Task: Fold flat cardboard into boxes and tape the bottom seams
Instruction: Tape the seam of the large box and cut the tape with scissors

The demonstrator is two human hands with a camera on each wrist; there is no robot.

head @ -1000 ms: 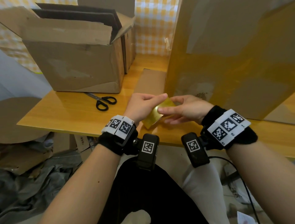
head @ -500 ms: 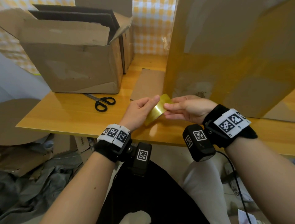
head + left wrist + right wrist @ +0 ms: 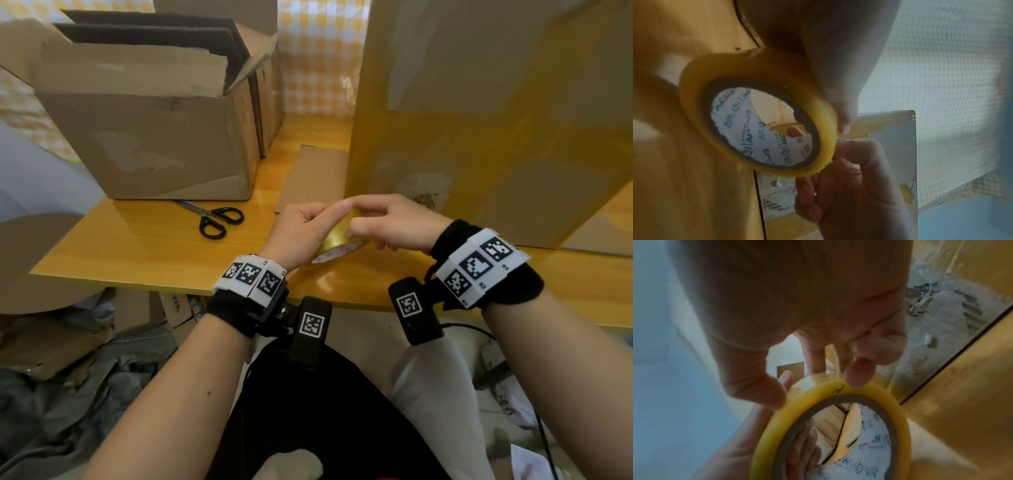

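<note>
- Head view: the left hand (image 3: 301,233) grips a roll of yellow packing tape (image 3: 337,248), fingers curled over its rim, forefinger stretched along the top. The right hand (image 3: 394,222) meets it from the other side, its fingertips bent down onto the roll's upper edge. Both are held just above the near part of the wooden surface (image 3: 137,246).
- Only this view shows the surroundings: a tall cardboard box (image 3: 496,120) with yellow tape across its face stands just behind the right hand; black-handled scissors (image 3: 219,219) lie to the left of the left hand, in front of an open cardboard box (image 3: 147,137). A flat cardboard flap (image 3: 311,178) lies beyond the hands.
- Left wrist view: the tape roll (image 3: 756,113) shows its open core and printed white liner, hidden from the head camera. The right hand's fingertips (image 3: 855,151) press the roll's outer edge.
- Right wrist view: the thumb and fingertips (image 3: 859,373) of the right hand (image 3: 797,305) pinch at the rim of the roll (image 3: 838,402), with the left hand (image 3: 735,451) below holding it.
- Hard to make out: whether a loose tape end is lifted; both wrist views are soft and blurred, and the liner's lettering is unreadable.
</note>
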